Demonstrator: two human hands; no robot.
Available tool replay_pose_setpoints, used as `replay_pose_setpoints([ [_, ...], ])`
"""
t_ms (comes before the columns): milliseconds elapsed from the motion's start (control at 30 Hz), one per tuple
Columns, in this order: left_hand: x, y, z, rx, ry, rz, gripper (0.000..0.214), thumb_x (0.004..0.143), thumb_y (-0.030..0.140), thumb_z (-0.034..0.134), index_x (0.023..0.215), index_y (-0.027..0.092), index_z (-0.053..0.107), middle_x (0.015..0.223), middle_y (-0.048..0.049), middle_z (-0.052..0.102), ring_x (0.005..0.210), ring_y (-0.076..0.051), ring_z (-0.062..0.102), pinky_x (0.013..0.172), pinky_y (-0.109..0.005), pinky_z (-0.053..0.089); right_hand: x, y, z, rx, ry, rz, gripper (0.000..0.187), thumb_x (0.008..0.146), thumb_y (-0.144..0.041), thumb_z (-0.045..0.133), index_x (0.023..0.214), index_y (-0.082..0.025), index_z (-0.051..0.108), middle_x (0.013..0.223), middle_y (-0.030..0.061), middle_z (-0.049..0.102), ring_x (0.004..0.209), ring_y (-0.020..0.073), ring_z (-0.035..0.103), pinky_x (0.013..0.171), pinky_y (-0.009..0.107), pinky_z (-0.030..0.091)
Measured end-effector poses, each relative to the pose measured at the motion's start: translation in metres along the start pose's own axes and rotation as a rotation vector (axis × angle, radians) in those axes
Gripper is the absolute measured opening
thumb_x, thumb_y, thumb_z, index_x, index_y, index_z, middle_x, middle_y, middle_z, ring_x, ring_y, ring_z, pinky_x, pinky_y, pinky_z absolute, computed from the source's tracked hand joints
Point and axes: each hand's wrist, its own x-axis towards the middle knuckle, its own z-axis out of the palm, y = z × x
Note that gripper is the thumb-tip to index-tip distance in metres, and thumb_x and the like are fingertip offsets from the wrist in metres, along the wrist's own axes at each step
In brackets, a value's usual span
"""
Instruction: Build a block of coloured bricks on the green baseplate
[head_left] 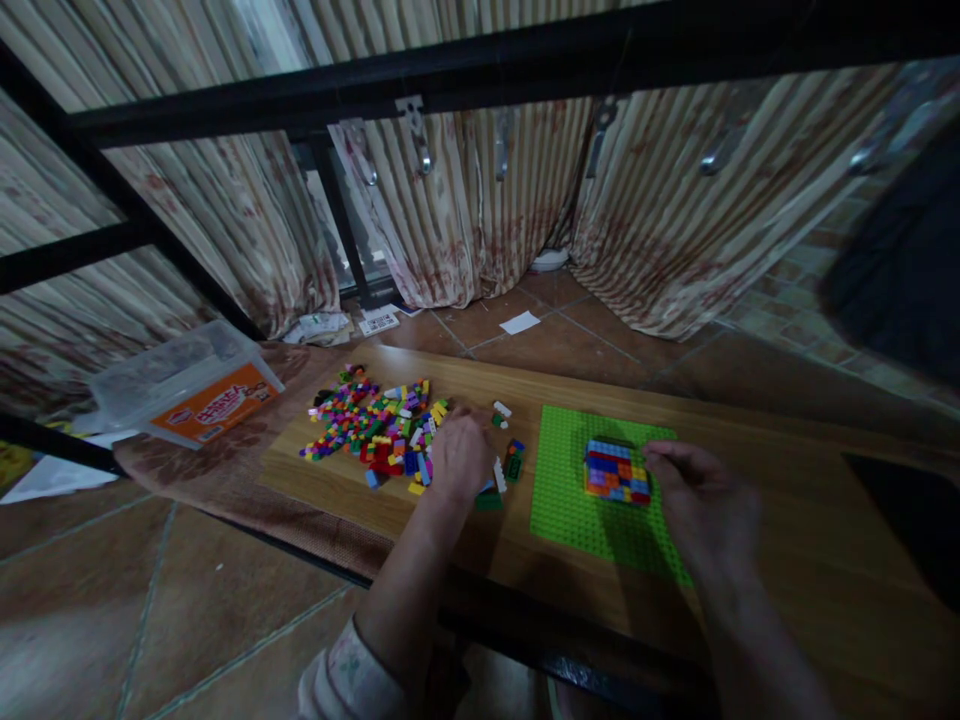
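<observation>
A pile of small coloured bricks (pixel 375 430) lies on the wooden board (pixel 465 385). My left hand (pixel 459 455) rests at the pile's right edge, fingers curled down over the bricks; what it holds is hidden. A green baseplate (pixel 574 505) lies to the right, and a block of stacked multicoloured bricks (pixel 616 471) sits on it. My right hand (pixel 701 495) touches the right side of that block with its fingers bent. A few loose bricks (pixel 504 462) lie between the pile and the baseplate.
A clear plastic box with an orange label (pixel 184 385) lies tipped at the left on a brown cloth (pixel 187 460). Black metal bars (pixel 450 85) cross overhead. Striped curtains (pixel 660 220) hang behind, over a tiled floor with scraps of paper (pixel 519 322).
</observation>
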Motion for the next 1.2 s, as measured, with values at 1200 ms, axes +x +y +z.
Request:
replay_pose_setpoints([
  [1200,-0.008,-0.015,-0.018,-0.433,-0.113,-0.137,0.032,0.073,0.006,0.051,0.095,0.019,0.070,0.071,-0.0005,0.069,0.062,-0.013,0.062,0.065,-0.022,0.047,-0.064,-0.046,0.063,-0.101,-0.641,-0.500,0.027,0.088,-0.009,0.046,0.103,-0.023,0.064,0.104,0.0040,0.062,0.095,0.0162,0.060,0.085,0.029,0.047],
])
